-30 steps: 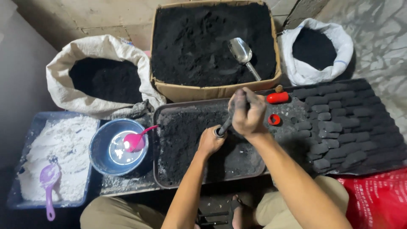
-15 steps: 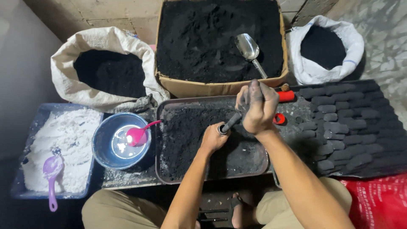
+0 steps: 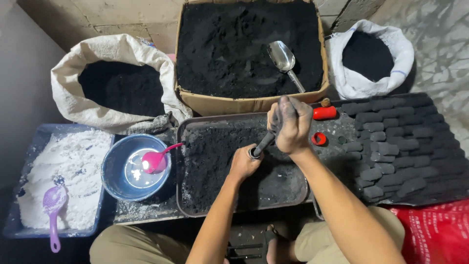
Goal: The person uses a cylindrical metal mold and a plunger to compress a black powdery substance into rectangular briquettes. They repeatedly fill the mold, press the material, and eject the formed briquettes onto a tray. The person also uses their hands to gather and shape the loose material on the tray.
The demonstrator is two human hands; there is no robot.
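Observation:
My left hand (image 3: 243, 164) is wrapped around a short metal tube (image 3: 253, 153) that stands in the black powder of a dark tray (image 3: 195, 205). My right hand (image 3: 290, 124), blackened with powder, grips a dark rod (image 3: 264, 143) whose lower end goes into the tube's mouth at a slant. Both hands are over the middle of the tray.
Rows of black pressed blocks (image 3: 395, 142) lie on a board at right, with a red cap (image 3: 318, 139) and red cylinder (image 3: 324, 113). A cardboard box of black powder holds a metal scoop (image 3: 284, 59). Two sacks (image 3: 117, 83) (image 3: 370, 56), a blue bowl with pink spoon (image 3: 136, 166), and a white-powder tray (image 3: 68, 181) surround.
My right hand with the rod has dropped slightly and shifted left towards the tube. The view has moved a little; the left hand keeps its hold.

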